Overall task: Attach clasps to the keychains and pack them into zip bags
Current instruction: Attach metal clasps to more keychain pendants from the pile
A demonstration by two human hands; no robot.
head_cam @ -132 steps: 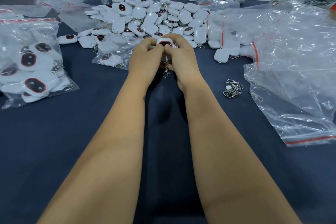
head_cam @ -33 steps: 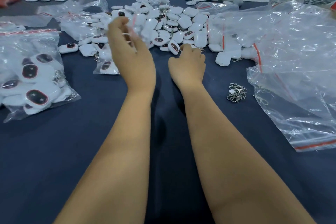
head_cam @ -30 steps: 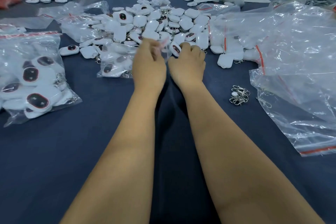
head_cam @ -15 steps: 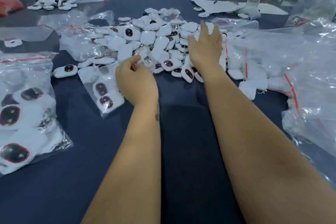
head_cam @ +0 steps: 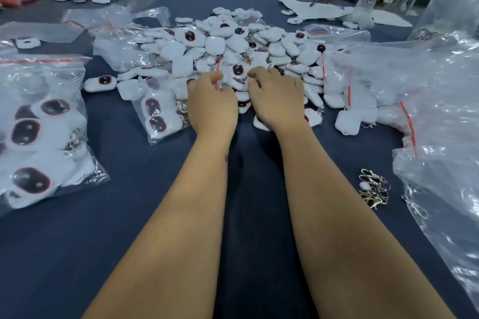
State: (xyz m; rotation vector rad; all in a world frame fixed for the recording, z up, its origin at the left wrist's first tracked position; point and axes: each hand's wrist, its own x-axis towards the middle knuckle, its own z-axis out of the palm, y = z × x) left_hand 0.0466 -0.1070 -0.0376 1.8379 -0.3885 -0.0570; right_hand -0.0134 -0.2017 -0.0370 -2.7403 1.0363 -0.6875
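A dark blue table (head_cam: 134, 228) carries a heap of white keychains (head_cam: 248, 46) at 12 o'clock, a filled zip bag (head_cam: 39, 132) at 9 o'clock and loose clear bags (head_cam: 440, 101) at 3 o'clock. At the heap's near edge the left hand (head_cam: 211, 109) pinches the mouth of a small zip bag (head_cam: 162, 114) holding two keychains, while the right hand (head_cam: 277, 101) rests curled on the heap, its grip hidden. A cluster of metal clasps (head_cam: 373, 188) lies at 4 o'clock.

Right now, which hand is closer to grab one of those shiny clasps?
Probably the right hand. The clasps lie on the cloth on that arm's outer side, by the big bags. The left hand is farther away and its fingers seem busy with a small bag at the keychains.
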